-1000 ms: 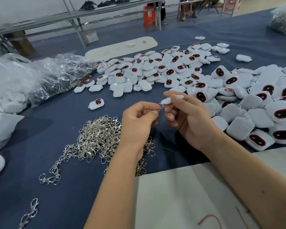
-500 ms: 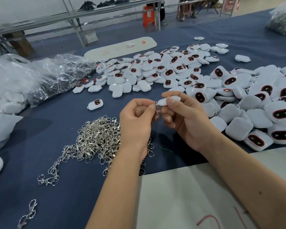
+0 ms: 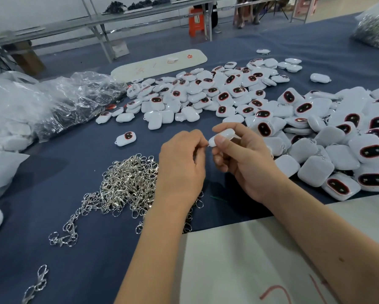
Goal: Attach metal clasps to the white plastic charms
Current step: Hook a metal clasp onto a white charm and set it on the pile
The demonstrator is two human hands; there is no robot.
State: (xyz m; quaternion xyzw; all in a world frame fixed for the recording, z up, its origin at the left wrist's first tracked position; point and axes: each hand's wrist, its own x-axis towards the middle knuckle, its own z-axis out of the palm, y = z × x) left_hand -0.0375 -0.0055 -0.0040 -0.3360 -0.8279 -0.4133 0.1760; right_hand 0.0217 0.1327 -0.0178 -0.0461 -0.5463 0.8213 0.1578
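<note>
It was an assembly workshop: a long counter [image 3: 74,216] under blue cloth carried heaps of white charms [image 3: 217,93], a tangle of metal clasps [image 3: 127,185], bulk plastic bags [image 3: 59,102], with more workbenches [image 3: 96,27] behind.

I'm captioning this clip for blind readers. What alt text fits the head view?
A person's right hand holds a small white plastic charm while the left hand pinches at its end, above a dark blue cloth-covered table. A heap of silver metal clasps lies at left; white plastic charms with dark oval faces are piled at right.
</note>
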